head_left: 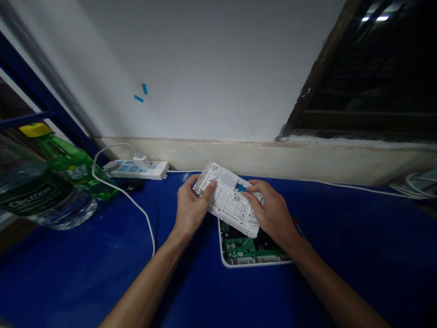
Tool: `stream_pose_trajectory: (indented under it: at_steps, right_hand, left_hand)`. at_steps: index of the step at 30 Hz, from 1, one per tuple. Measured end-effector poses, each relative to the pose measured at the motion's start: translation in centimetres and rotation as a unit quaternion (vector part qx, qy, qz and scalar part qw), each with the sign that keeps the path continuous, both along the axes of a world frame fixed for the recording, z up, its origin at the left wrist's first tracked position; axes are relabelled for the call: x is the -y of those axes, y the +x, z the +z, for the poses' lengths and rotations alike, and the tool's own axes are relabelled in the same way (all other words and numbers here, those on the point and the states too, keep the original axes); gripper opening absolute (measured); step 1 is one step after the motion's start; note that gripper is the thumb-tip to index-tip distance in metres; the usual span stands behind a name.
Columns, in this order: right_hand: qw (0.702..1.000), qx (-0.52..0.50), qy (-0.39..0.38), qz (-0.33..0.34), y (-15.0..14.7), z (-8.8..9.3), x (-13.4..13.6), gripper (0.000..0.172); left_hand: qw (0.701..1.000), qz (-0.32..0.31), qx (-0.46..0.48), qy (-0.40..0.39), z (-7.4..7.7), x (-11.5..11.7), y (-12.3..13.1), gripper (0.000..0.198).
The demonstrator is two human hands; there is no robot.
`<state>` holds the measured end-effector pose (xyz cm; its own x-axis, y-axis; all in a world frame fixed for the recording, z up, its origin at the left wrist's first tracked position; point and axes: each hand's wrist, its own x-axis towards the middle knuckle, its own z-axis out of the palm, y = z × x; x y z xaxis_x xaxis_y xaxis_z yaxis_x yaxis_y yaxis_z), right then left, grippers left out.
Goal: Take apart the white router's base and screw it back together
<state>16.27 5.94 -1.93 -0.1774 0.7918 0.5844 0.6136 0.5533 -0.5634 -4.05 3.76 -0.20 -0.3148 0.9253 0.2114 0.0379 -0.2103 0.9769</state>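
Note:
My left hand (193, 202) grips the left end of a white plastic cover (227, 200) with vent holes and ribs, its thumb on the upper face. The cover is tilted and held above the table. My right hand (269, 209) is closed at the cover's right side, with thumb and fingers pinching a small blue piece (241, 187) against the cover; its exact kind I cannot make out. Below and partly behind the cover lies an opened white device casing (225, 259) with a green circuit board (241, 249) inside. My right hand and forearm hide part of it.
A white power strip (159, 171) with a plugged-in charger and white cable (141, 210) stands by the wall. A large water bottle (44, 196) and a green bottle (73, 159) are at the left. A small dark object (133, 185) lies beside them on the blue tabletop (102, 282).

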Motion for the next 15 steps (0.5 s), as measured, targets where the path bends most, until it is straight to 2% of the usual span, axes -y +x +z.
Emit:
stream_pose_trajectory:
  at_steps: [5,15]
  right_hand:
    - [0.997,0.058,-0.034,0.023,0.16,-0.22,-0.05,0.005]
    - [0.993,0.053,-0.091,0.062,0.19,-0.12,0.25,0.002]
  left_hand:
    - [1.0,0.002,-0.018,0.0,-0.03,-0.11,-0.27,0.032]
    - [1.0,-0.008,-0.03,-0.005,0.15,-0.24,-0.71,0.034]
